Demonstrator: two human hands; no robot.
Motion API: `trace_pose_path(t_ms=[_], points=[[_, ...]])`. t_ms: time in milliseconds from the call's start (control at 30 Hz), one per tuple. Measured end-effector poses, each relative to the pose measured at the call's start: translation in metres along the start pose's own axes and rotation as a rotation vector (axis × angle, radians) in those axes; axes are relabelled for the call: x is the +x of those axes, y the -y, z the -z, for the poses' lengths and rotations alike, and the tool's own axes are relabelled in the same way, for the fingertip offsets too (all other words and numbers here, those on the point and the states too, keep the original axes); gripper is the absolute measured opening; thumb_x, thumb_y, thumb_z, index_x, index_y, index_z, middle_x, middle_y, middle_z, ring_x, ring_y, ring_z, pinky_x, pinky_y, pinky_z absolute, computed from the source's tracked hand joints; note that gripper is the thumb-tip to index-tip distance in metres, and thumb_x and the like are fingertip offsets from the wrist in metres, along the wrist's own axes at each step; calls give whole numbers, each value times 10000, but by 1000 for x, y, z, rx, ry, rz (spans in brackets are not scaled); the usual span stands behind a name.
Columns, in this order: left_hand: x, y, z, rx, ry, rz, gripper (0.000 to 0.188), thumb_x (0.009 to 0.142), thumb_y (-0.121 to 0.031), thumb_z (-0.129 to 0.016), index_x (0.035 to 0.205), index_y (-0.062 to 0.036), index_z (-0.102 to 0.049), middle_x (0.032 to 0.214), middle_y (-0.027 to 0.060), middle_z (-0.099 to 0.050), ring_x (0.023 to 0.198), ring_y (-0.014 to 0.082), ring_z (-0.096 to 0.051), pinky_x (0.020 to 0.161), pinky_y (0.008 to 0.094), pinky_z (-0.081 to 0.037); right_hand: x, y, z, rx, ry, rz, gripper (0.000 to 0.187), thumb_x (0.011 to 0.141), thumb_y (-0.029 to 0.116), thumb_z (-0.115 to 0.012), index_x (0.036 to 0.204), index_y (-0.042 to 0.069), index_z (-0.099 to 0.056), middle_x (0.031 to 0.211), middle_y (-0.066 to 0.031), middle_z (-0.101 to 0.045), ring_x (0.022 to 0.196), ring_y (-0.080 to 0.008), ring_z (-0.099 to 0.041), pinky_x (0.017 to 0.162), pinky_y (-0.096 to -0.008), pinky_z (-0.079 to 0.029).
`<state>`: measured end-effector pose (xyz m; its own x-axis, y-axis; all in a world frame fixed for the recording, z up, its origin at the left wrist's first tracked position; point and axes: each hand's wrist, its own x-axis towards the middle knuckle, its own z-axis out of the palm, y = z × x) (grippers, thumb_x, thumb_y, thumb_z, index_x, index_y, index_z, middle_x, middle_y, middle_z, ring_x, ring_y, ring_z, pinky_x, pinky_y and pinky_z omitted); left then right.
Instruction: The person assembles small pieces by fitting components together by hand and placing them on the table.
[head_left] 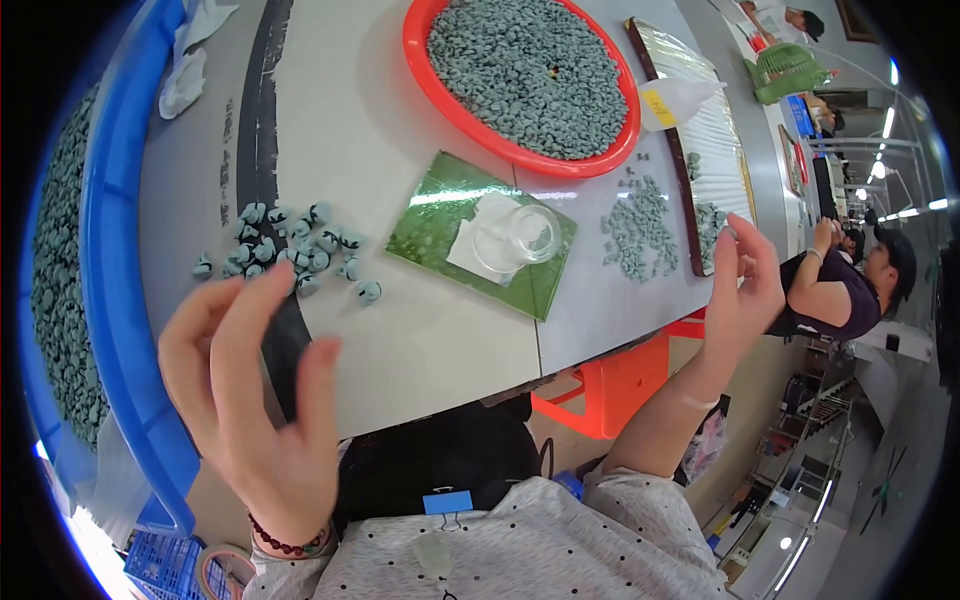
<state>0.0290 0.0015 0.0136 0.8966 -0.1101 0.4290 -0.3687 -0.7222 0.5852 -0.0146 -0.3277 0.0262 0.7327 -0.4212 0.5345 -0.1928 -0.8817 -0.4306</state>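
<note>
Left hand [255, 400], lower left, fingers parted, released, near teal pieces [327, 241]; right hand [745, 295], centre right, fingers by tray [712, 150], grip cannot be told

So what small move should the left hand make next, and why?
Perhaps the person's bare left hand should pinch one of the rounded, grey-green pieces with black markings: the hand is open, nothing shows in its grasp, and the cluster of pieces lies right beside it.

Black-marked grey-green pieces [320, 260], red basin [420, 56]
</note>
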Motion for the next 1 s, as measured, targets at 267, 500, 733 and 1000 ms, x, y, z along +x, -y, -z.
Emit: trace_pose_path(t_ms=[267,500,733,1000], points=[[2,5,-3,125,38,30,205,758,14,-634,959,-23,-621,953,115,-527,827,238,-535,702,311,-439,3,-45,-1,31,35,-25,192,834,20,-603,1021,16,-650,889,-5,-617,686,-38,-468,545,-179,-340],[9,10,1,64,45,141,147,766,42,-613,903,-5,-588,845,92,-544,713,212,-547,626,287,-448,-17,18,14,26,361,130,128,696,-23,-630,817,15,-618,794,-70,-596,663,-168,-513,590,-263,-393],[8,13,2,13,38,127,155,725,43,-664,854,0,-588,780,68,-545,676,182,-529,582,258,-428,-33,12,6,72,307,31,85,740,-10,-626,822,-24,-604,787,-54,-573,704,-121,-482,603,-238,-375],[5,14,7,6,-33,94,176,719,-38,-720,855,-1,-613,768,75,-571,636,157,-505,571,245,-405,-32,17,-8,-93,232,107,95,694,-7,-654,778,6,-612,752,-76,-576,692,-215,-530,626,-311,-430]])
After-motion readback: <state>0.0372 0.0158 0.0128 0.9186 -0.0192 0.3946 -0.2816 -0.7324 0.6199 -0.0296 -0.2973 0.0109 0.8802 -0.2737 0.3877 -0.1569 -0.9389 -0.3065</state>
